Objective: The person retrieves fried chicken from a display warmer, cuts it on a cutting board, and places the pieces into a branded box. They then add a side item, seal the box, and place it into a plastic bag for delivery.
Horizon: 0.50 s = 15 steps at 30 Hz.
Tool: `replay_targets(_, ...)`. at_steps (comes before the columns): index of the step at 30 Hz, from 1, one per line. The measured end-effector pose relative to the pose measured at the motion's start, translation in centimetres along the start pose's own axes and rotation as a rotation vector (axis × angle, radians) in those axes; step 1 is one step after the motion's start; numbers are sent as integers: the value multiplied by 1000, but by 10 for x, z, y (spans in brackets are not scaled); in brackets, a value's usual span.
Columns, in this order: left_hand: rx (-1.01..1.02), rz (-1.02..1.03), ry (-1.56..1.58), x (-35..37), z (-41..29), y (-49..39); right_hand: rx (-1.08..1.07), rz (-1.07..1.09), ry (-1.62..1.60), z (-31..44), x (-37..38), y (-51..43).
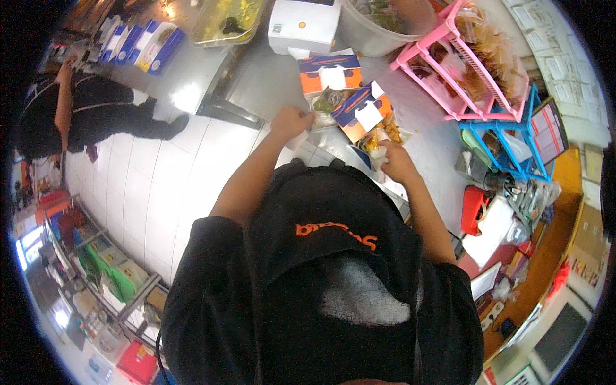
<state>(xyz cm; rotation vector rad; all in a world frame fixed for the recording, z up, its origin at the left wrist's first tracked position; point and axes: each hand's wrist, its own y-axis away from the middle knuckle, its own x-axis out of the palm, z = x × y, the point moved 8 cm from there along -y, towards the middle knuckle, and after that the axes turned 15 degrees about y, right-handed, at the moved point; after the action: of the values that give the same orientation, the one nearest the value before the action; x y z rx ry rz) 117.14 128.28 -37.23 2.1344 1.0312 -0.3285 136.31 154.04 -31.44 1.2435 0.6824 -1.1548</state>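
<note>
Two open cardboard food boxes stand at the front edge of the steel counter. In the left box (313,85), with a blue and orange lid, lies a dark green item in clear wrap (331,99). Golden-brown food (392,132) fills the right box (345,114). My left hand (290,124) is beside the left box, fingers curled; a pale slip (297,141) shows below it, and whether the hand grips it is unclear. Over the front of the right box, my right hand (400,162) points its index finger at a small white piece (381,137) by the food.
Behind the boxes are a white label printer (304,26) and a large plastic tub (368,41). A pink rack (462,62) with bagged food and a blue rack (505,149) stand right. Another person (82,110) is at the left, near blue and white boxes (159,47).
</note>
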Motion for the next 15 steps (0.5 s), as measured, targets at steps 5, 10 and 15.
replay_targets(5, 115, -19, -3, 6, -4, -1, 242, -85, -739, -54, -9, 18)
replay_targets(10, 61, -65, 37, 6, 8, -9, 232, -341, -943, -38, -73, -28)
replay_targets(15, 102, -90, 120, -6, 27, -12, 157, -736, -1530, -8, -176, -111)
